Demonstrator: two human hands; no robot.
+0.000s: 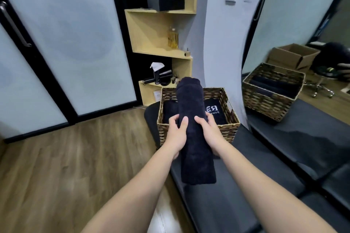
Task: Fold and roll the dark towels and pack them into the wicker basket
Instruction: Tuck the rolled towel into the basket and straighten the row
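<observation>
A dark rolled towel (195,138) is held lengthwise in the air, its far end over the wicker basket (229,130). My left hand (176,134) grips the roll's left side and my right hand (210,130) grips its right side, both around the middle. The basket stands at the end of a black padded bench (265,185). Inside it lie another dark towel (169,109) on the left and a dark cloth with white lettering (214,111) on the right. The held roll hides the basket's middle.
A wall mirror (303,43) on the right reflects the basket, a cardboard box and a stool. Wooden shelves (161,30) with a bottle, boxes and hair tools stand behind the basket. Frosted sliding doors (66,43) line the left; wood floor (66,166) lies beside the bench.
</observation>
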